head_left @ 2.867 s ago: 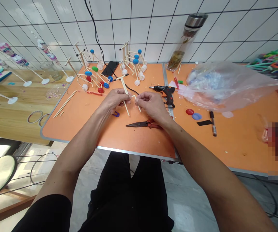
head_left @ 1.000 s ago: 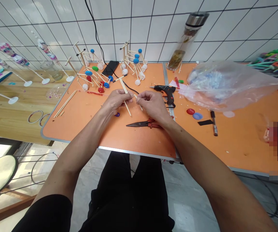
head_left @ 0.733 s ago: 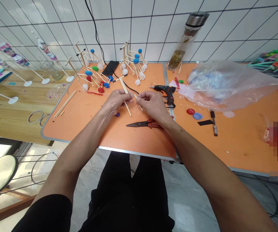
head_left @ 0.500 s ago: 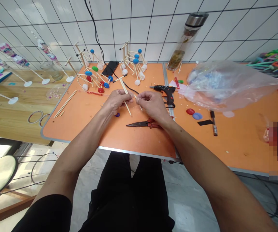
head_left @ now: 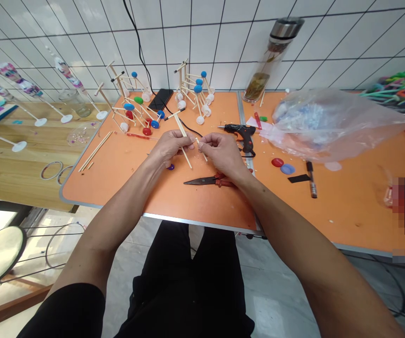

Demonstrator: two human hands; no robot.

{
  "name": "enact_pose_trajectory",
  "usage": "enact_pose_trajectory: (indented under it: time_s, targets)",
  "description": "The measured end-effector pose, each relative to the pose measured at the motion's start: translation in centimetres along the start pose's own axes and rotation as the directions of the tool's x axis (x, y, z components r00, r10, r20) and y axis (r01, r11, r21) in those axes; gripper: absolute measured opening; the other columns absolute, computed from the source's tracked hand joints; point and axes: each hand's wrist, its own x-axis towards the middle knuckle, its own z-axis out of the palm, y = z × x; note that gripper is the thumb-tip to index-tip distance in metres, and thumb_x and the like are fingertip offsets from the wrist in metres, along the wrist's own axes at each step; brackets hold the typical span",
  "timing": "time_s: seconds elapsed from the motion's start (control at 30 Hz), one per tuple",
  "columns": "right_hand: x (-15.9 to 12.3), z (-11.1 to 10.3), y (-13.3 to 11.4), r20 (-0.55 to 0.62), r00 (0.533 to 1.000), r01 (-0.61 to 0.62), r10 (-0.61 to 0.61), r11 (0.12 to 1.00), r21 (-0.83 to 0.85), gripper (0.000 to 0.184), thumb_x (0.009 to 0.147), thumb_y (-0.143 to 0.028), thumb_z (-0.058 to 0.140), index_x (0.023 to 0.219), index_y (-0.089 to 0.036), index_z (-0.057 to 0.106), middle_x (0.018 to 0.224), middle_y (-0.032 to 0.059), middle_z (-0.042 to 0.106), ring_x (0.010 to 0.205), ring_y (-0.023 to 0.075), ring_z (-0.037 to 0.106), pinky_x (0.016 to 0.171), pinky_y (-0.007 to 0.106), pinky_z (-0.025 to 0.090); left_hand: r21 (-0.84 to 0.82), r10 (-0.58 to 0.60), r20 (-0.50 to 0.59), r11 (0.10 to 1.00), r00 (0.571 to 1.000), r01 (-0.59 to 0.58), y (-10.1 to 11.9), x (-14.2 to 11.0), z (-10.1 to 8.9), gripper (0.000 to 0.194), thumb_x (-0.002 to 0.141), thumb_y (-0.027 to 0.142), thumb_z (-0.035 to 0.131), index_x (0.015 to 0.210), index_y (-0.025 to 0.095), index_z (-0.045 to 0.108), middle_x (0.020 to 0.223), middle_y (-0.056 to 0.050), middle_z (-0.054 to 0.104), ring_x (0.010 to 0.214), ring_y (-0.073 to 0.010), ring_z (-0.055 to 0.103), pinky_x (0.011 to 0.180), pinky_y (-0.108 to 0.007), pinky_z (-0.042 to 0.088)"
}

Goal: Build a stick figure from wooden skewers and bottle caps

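Observation:
My left hand pinches a joined wooden stick frame, which has a short crossbar with dark ends at its top. Between the fingertips of my right hand is a thin wooden stick, its upper end close to the left fingertips. Most of each grip is hidden by the fingers. Red-handled pliers lie just below the right hand, pointing left. Beyond that hand rests a black glue gun. A small dark blue cap sits beside the left wrist.
Stick models with coloured caps stand at the back, near a black phone. Loose sticks lie at left. A tall glass bottle, a plastic bag and a marker occupy the right side. A cable crosses behind the hands.

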Motion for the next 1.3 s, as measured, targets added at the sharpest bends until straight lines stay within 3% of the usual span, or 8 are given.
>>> enact_pose_trajectory:
  time_s: [0.47, 0.87, 1.3]
  targets:
    - [-0.07, 0.10, 0.03, -0.005, 1.000, 0.002, -0.002, 1.000, 0.019, 0.010, 0.090, -0.025, 0.075, 0.082, -0.020, 0.075, 0.074, 0.0003, 0.071, 0.066, 0.0142, 0.056, 0.065, 0.031, 0.040, -0.004, -0.001, 0.019, 1.000, 1.000, 0.001, 0.04, -0.03, -0.03, 0.026, 0.058, 0.028, 0.095, 0.072, 0.017, 0.076, 0.066, -0.002, 0.071, 0.060, -0.0102, 0.055, 0.058, -0.023, 0.038]
    - [0.09, 0.27, 0.31, -0.016, 1.000, 0.026, -0.025, 0.999, 0.046, 0.014, 0.087, -0.032, 0.078, 0.082, -0.020, 0.074, 0.075, 0.0004, 0.072, 0.066, 0.0142, 0.054, 0.064, 0.031, 0.039, -0.010, 0.005, 0.032, 1.000, 0.999, -0.004, 0.34, -0.15, -0.12, 0.029, 0.062, 0.033, 0.094, 0.079, 0.017, 0.076, 0.068, 0.000, 0.070, 0.061, -0.0094, 0.056, 0.060, -0.021, 0.041]
    - [0.18, 0.30, 0.41, -0.011, 1.000, 0.021, -0.021, 0.999, 0.044, 0.012, 0.085, -0.030, 0.076, 0.080, -0.020, 0.073, 0.074, -0.0004, 0.070, 0.068, 0.0140, 0.055, 0.066, 0.031, 0.038, 0.004, -0.014, 0.032, 1.000, 0.999, 0.014, 0.52, -0.20, -0.02, 0.026, 0.064, 0.034, 0.093, 0.071, 0.016, 0.075, 0.066, -0.002, 0.070, 0.059, -0.0088, 0.055, 0.060, -0.021, 0.041]
